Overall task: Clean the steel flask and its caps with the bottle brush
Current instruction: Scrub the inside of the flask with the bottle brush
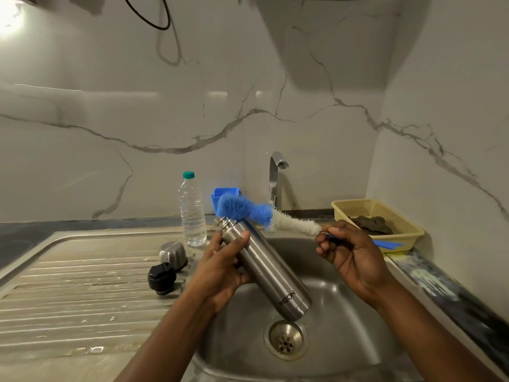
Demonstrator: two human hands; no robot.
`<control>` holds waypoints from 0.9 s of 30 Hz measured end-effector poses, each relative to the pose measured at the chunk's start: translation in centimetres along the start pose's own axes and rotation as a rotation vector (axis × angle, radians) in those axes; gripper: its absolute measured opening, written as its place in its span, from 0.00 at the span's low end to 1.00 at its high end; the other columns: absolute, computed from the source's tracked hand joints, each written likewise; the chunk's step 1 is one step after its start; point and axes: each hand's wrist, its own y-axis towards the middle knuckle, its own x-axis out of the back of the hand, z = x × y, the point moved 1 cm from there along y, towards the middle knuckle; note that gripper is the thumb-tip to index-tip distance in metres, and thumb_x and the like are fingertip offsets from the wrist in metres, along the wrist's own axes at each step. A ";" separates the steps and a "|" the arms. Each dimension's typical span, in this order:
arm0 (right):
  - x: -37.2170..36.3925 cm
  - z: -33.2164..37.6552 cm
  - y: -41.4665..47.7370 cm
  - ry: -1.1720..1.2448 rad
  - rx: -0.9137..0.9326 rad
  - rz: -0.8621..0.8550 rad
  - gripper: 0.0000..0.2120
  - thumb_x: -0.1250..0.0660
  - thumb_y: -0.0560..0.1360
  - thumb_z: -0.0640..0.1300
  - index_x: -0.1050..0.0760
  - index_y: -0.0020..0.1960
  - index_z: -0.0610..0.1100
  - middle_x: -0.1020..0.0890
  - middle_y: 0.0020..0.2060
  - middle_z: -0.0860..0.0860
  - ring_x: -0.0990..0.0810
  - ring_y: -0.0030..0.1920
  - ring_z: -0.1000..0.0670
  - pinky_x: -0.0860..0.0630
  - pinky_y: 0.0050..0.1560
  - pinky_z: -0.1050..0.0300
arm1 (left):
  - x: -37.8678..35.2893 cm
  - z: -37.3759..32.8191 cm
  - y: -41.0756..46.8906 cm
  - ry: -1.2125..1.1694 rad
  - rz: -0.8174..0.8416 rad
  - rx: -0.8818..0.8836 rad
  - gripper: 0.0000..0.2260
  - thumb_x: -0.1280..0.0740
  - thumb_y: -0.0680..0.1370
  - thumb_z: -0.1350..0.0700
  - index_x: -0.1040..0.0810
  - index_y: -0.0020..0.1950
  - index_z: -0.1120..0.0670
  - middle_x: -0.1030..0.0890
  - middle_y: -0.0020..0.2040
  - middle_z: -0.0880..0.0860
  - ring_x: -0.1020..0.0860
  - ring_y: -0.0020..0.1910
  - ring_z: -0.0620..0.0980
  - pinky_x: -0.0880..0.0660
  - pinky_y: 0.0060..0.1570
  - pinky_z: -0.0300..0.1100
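Flask (264, 274) is held tilted over the sink (344, 340), with its open threaded mouth up toward the far left and its base low, just above the drain (286, 339). The left hand (220, 268) grasps its upper part, with the thumb laid across the near side just below the neck and the fingers curled round behind. The right hand (349, 252), to the right and apart from the flask, pinches the brush (275, 219) on its thin stem where the bristles end. The blue handle runs out past the hand to the right. The brush lies almost level in the air, its white bristles next to the right hand and its blue bristles at the left end. That blue end sits right at the flask's mouth, and I cannot tell whether it touches the rim.

Left of the left hand, on the ribbed, wet drainboard (68, 285), a steel cap (173, 253) stands dome up. A black cap (162, 277) lies just nearer, touching or almost touching it. Farther back a clear water bottle (192, 213) with a green lid stands upright, and a blue holder (220, 194) shows behind the brush tip. A tap (275, 177) rises at the far edge of the sink. On the counter to the right sits a yellow basket (407, 230) with a dark cloth (371, 224) in it
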 end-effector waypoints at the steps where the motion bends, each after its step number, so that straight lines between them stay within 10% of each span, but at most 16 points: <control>1: 0.0 0.0 0.0 -0.004 -0.001 0.004 0.10 0.39 0.78 0.33 0.20 0.42 0.37 0.19 0.36 0.39 0.20 0.34 0.48 0.17 0.38 0.55 | 0.0 0.0 0.0 -0.007 0.003 -0.002 0.24 0.26 0.75 0.59 0.24 0.71 0.53 0.20 0.62 0.63 0.15 0.55 0.63 0.17 0.50 0.67; 27: 0.8 0.1 0.2 -0.023 -0.027 -0.003 0.09 0.37 0.75 0.34 0.19 0.40 0.38 0.20 0.34 0.41 0.22 0.31 0.50 0.18 0.35 0.55 | 0.3 -1.0 0.4 -0.095 -0.095 -0.068 0.28 0.26 0.74 0.57 0.26 0.74 0.53 0.21 0.66 0.62 0.19 0.65 0.64 0.19 0.58 0.66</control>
